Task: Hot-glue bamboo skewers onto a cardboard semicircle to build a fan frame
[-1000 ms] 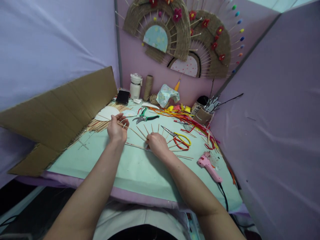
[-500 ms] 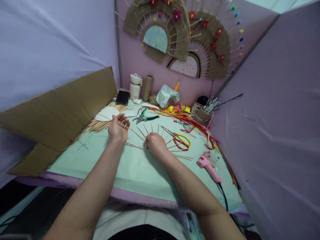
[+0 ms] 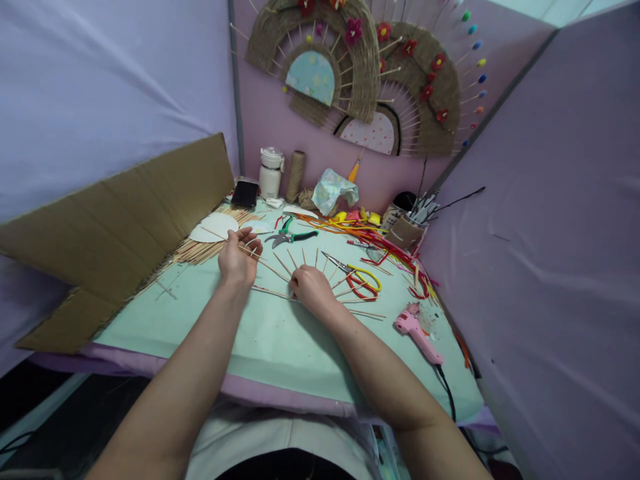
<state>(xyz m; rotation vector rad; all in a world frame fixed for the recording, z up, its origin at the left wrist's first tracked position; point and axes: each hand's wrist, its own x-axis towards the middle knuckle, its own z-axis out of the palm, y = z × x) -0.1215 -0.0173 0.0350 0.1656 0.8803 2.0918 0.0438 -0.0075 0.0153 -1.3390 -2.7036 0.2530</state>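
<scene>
My left hand (image 3: 239, 259) has its thumb and fingers closed on a thin wooden stick (image 3: 273, 268), with some fingers loosely curled. This stick slants down to the fingertips of my right hand (image 3: 313, 288). Those fingers are closed and pressed together over the middle of a fan of wooden sticks (image 3: 304, 255), at the stick's inner end. My right hand hides the piece where the sticks meet. Scissors (image 3: 365, 280) with yellow and red handles lie right of my right hand, partly under the sticks. Green-handled pruning shears (image 3: 293, 237) lie beyond both hands.
A pink glue gun (image 3: 420, 337) lies at the right, its cord over the edge. Loose sticks (image 3: 200, 252) and a white oval (image 3: 215, 227) lie near a cardboard sheet (image 3: 135, 207). A white bottle (image 3: 271, 173), twine spool (image 3: 297, 177) and coloured strips (image 3: 370, 235) stand or lie behind.
My left hand has shifted slightly to the right with the stick. My right hand stays almost where it was, over the middle of the fan.
</scene>
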